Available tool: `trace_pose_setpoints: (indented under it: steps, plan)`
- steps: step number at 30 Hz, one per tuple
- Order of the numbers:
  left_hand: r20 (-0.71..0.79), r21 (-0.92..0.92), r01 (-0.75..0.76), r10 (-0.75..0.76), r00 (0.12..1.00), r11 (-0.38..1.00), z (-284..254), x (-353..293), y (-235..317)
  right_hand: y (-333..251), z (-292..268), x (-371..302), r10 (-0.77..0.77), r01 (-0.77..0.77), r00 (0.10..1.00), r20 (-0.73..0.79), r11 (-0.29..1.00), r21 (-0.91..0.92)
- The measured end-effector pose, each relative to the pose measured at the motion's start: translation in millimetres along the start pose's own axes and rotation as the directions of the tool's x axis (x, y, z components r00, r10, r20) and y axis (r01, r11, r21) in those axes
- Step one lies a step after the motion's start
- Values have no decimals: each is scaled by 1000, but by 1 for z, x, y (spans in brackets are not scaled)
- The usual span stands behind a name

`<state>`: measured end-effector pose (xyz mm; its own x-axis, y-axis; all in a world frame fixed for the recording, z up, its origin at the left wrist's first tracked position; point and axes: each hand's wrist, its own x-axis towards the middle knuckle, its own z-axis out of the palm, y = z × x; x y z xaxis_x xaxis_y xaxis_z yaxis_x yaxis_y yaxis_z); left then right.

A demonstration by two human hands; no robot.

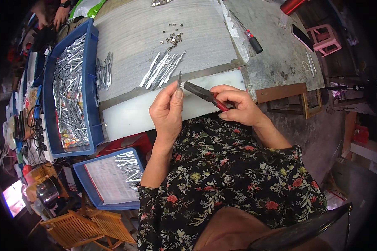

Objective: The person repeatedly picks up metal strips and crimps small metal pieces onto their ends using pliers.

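Between the thumb and fingers of my left hand (167, 111) a thin silvery metal strip (180, 75) stands upright. My right hand (242, 106) is wrapped round the red handles of a pair of pliers (201, 92). The dark jaws reach the strip close to my left thumb; whether they grip it I cannot tell. Just beyond my hands lies a row of similar metal strips (161, 70) on a grey foam sheet (130, 37). Several small round metal pieces (173, 40) are scattered behind them. A white board (127, 119) lies under my hands at the table's near edge.
A deep blue bin (92, 88) full of metal strips stands at the left, with a small heap of strips (104, 72) beside it. Lower down is another blue tray (90, 186). A screwdriver (254, 43) and a phone (301, 37) lie right. Another person's hand (61, 16) shows far left.
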<state>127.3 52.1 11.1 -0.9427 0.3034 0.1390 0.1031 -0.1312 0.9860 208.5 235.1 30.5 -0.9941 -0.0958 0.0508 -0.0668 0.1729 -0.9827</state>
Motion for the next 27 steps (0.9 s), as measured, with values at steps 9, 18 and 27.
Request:
trace_pose_setpoints:
  steps: [9,18,27]
  plan:
    - [21,-11,43,-43,999,999,2,-3,-1,4,2,0,-45,43,999,-18,996,-78]
    - [35,138,-85,81,996,987,0,-3,-7,-9,2,1,134,-134,991,18,990,47]
    - [53,105,-133,128,990,985,-1,-1,-4,3,-1,1,211,-257,966,147,843,473]
